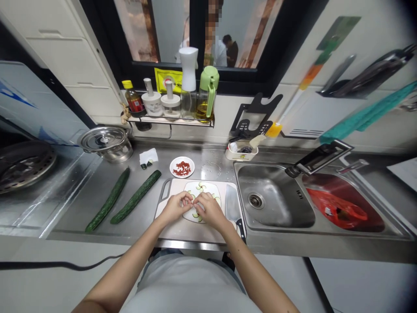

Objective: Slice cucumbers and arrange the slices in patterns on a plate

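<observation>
Both of my hands meet over a white plate [210, 191] that lies on a cutting board [182, 232]. Thin green-edged cucumber slices [201, 187] are laid out on the plate. My left hand [177, 204] has its fingertips pinched together near the plate's middle; what they hold is too small to name. My right hand [210, 209] is curled with its fingertips almost touching the left ones, and anything in them is hidden. A cleaver [232, 203] with a black handle rests on the board's right side. Behind the board stands a small white dish of red goji-like bits [182, 168].
Two whole cucumbers [136, 196] lie on the steel counter at the left, with a lidded pot [109, 143] behind them. A double sink [276, 217] is at the right, with a red plastic bag [339, 208] in it. A condiment shelf [172, 121] hangs below the window.
</observation>
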Action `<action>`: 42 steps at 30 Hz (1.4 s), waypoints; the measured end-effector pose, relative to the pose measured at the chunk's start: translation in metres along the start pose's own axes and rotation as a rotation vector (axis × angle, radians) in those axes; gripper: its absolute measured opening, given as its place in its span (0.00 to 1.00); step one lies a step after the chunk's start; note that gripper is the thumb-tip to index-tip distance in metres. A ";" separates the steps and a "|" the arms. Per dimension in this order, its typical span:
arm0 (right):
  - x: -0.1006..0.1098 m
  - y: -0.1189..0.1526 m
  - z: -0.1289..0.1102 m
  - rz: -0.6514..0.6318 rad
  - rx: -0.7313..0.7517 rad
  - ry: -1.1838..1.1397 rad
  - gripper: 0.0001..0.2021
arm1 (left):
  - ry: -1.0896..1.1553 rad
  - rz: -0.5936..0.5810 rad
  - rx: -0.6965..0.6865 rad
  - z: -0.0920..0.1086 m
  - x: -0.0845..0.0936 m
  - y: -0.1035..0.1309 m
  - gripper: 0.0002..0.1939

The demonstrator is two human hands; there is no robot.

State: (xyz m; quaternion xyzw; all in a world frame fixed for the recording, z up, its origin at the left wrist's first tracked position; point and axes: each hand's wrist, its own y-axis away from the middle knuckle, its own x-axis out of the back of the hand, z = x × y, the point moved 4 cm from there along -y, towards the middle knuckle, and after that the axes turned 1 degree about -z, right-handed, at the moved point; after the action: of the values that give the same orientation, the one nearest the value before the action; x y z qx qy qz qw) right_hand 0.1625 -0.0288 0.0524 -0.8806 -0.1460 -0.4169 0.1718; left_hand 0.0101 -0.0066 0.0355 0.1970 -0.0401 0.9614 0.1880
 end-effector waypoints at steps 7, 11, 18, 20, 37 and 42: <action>-0.007 0.006 0.002 -0.045 -0.018 -0.012 0.06 | -0.034 -0.037 0.034 -0.009 -0.008 0.006 0.09; -0.011 0.002 0.005 -0.060 -0.039 0.009 0.05 | -0.016 -0.047 0.046 -0.014 -0.008 0.004 0.10; -0.019 -0.015 0.026 -0.027 -0.231 0.054 0.07 | -0.104 0.240 0.190 -0.051 0.017 -0.007 0.09; -0.023 -0.022 0.029 -0.064 -0.280 0.077 0.07 | -0.135 0.284 0.218 -0.061 0.022 -0.011 0.09; -0.049 -0.043 0.033 -0.266 -0.391 0.223 0.12 | -0.379 0.278 0.258 -0.061 0.010 -0.029 0.06; -0.052 -0.044 0.034 -0.279 -0.398 0.233 0.12 | -0.419 0.246 0.279 -0.065 0.004 -0.032 0.06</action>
State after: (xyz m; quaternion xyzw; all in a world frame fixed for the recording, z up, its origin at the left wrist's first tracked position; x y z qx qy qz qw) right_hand 0.1368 0.0196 -0.0007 -0.8145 -0.1601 -0.5556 -0.0483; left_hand -0.0050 0.0341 -0.0225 0.4090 0.0308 0.9116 0.0284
